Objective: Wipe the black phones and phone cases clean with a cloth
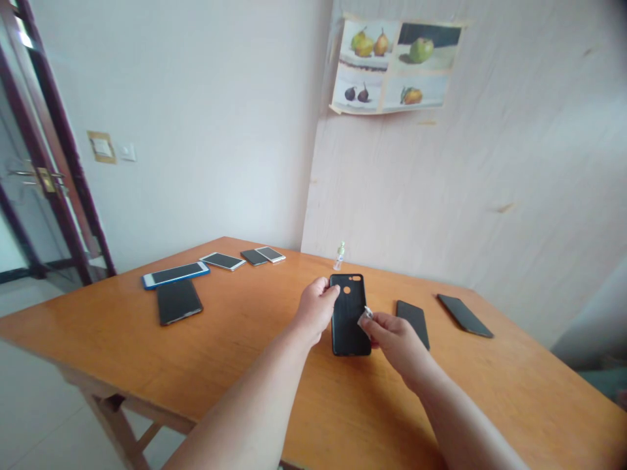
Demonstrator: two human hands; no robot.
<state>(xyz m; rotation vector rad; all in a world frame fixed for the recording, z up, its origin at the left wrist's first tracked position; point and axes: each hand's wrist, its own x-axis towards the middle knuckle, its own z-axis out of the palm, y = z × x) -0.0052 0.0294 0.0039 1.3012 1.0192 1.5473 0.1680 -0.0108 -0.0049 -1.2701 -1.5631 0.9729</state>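
Note:
A black phone [349, 320] in a dark case lies back up on the orange wooden table [235, 339], its camera holes showing near the far end. My left hand [316, 308] curls round the phone's upper left edge and grips it. My right hand [392, 336] rests at the phone's right edge, fingers pinched on a small white thing [366, 316] that I cannot make out clearly.
A small clear bottle [339, 255] stands beyond the phone. Two dark phones [414, 321] [464, 314] lie to the right. Several more phones lie at the far left, among them a blue-edged one [175, 274] and a black one [179, 301]. Walls stand close behind the table.

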